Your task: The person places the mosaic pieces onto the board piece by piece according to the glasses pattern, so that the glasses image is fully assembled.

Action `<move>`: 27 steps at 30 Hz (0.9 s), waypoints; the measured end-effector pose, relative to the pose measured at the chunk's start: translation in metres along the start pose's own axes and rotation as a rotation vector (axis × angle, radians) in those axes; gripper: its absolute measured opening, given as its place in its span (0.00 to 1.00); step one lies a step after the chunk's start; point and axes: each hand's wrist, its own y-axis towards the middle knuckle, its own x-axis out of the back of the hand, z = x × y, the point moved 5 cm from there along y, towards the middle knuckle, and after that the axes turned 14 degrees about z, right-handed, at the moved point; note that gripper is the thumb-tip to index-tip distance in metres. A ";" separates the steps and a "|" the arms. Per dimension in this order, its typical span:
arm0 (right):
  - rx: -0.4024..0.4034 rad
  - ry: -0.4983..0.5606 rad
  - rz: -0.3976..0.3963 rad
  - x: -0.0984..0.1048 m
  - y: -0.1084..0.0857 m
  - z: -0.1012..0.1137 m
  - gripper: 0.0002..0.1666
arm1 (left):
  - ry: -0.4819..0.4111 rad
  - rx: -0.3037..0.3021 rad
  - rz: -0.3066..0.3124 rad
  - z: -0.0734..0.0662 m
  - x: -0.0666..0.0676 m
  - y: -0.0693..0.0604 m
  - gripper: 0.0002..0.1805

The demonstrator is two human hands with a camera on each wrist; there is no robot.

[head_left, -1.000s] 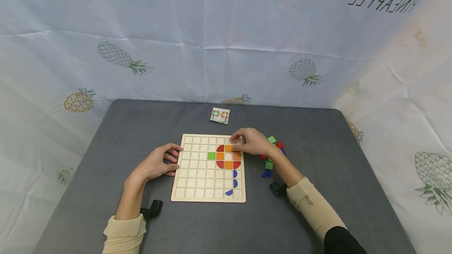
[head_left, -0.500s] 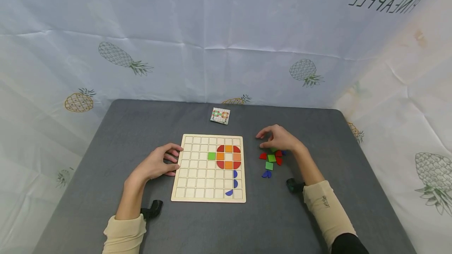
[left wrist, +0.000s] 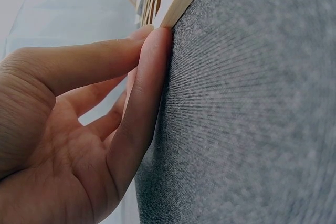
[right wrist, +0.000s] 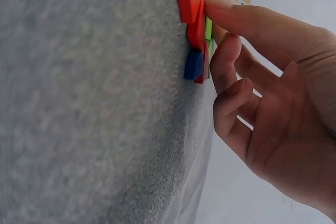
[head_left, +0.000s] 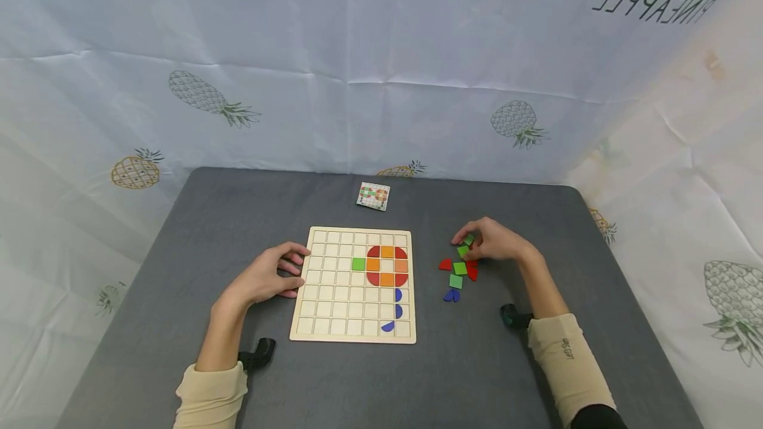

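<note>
Loosely spread, the left hand [head_left: 267,274] touches the board [head_left: 331,292]; the right hand [head_left: 496,241], grip half-parted, touches a green square [head_left: 462,251].

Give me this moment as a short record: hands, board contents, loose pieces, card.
left hand: touches left edge of board
right hand: at loose green squares; grip unclear
board contents: red-and-orange ring, one green square, three blue pieces
loose pieces: green, red, blue; right of board
card: beyond board, printed coloured pattern

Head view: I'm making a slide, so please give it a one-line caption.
Left hand touches a gridded board; right hand at loose coloured pieces on a gray table.
</note>
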 end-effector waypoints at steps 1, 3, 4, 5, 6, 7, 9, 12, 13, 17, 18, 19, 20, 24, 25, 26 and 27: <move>0.006 -0.007 -0.004 0.000 0.000 0.000 0.18 | -0.004 0.002 0.001 0.000 0.000 0.000 0.31; 0.020 -0.034 -0.021 0.000 0.000 -0.001 0.17 | -0.006 0.002 0.002 0.001 0.000 0.000 0.31; 0.025 -0.049 -0.033 0.000 0.001 -0.001 0.17 | -0.008 0.002 0.002 0.001 0.000 0.000 0.31; 0.030 -0.066 -0.047 0.000 0.001 0.000 0.16 | -0.008 0.002 0.002 0.001 0.000 0.000 0.31; 0.037 -0.082 -0.060 0.000 0.001 0.000 0.17 | -0.009 0.003 0.002 0.001 0.000 0.000 0.31; 0.043 -0.093 -0.073 0.000 0.001 0.000 0.17 | -0.009 0.003 0.002 0.001 0.000 0.000 0.31; 0.038 -0.108 -0.099 0.001 0.001 0.001 0.18 | -0.008 0.003 0.001 0.001 0.000 0.000 0.31; 0.037 -0.117 -0.115 0.002 -0.001 0.001 0.20 | -0.006 0.001 -0.001 0.000 0.000 0.001 0.31; 0.030 -0.117 -0.116 0.003 -0.002 0.001 0.20 | -0.005 0.001 -0.001 0.000 0.000 0.000 0.31; 0.003 -0.126 -0.103 0.003 -0.003 -0.002 0.20 | -0.002 -0.002 -0.001 0.000 -0.001 0.000 0.31; 0.000 -0.129 -0.101 0.002 -0.004 -0.003 0.20 | 0.000 -0.003 -0.002 0.000 -0.001 0.000 0.31; -0.002 -0.130 -0.103 0.002 -0.004 -0.003 0.20 | 0.001 -0.003 -0.002 0.000 -0.001 0.000 0.31; 0.000 -0.131 -0.104 0.002 -0.004 -0.003 0.19 | 0.002 -0.004 -0.003 0.000 -0.001 0.000 0.31; 0.028 -0.125 -0.115 0.002 -0.003 0.000 0.18 | 0.002 -0.002 -0.006 0.000 -0.001 0.000 0.31; 0.037 -0.120 -0.119 0.002 -0.002 0.001 0.18 | 0.002 -0.002 -0.006 -0.001 -0.001 0.000 0.31; 0.046 -0.119 -0.121 0.001 -0.002 0.003 0.18 | 0.002 -0.001 -0.006 -0.001 -0.001 0.000 0.31; 0.057 -0.115 -0.125 0.001 -0.001 0.004 0.18 | 0.001 -0.001 -0.006 -0.001 -0.001 0.000 0.31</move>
